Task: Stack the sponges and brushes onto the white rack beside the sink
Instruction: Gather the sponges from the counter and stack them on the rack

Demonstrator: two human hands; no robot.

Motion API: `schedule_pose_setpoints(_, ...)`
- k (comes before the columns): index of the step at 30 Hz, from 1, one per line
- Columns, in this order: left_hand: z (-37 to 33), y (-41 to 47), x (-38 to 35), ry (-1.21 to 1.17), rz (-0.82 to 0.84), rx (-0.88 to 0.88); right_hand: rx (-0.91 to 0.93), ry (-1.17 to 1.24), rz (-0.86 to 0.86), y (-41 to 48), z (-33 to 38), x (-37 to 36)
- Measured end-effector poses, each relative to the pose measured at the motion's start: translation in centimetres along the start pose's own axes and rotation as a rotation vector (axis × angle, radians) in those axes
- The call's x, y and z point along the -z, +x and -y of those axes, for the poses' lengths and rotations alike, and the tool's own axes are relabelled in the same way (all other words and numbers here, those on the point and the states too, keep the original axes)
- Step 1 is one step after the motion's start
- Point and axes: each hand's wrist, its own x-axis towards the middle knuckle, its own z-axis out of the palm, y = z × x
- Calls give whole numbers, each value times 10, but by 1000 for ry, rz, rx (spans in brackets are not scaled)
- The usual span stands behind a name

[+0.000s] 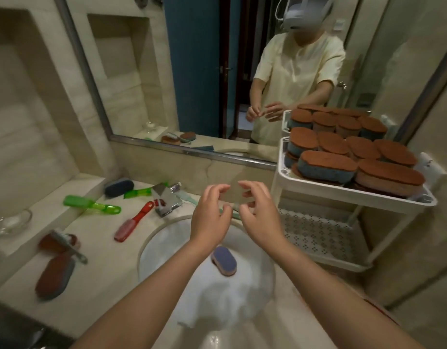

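Two bare hands, left hand (pixel 210 215) and right hand (pixel 260 215), hover over the sink (pixel 167 248), each grip half-curled and holding nothing. Brown-topped sponges (pixel 328 165) fill the white rack (pixel 343 195) at right. One blue sponge (pixel 223 260) lies in the basin, while the red brush (pixel 134 225) and green brush (pixel 91 205) lie on the bench (pixel 96 248) at left.

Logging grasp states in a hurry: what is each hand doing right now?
Left hand: open, fingers loosely curled, holding nothing visible.
Right hand: open, fingers loosely curled, holding nothing visible.
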Motion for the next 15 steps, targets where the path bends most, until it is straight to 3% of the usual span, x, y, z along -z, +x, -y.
schedule_pose_setpoints(9,92,-15,8,105,371,277,-316,-145,241,-21,-53,-76)
schedule_pose_setpoints(15,136,-21,-9,71,523,426,-467,-176,347,-29,-92,-110)
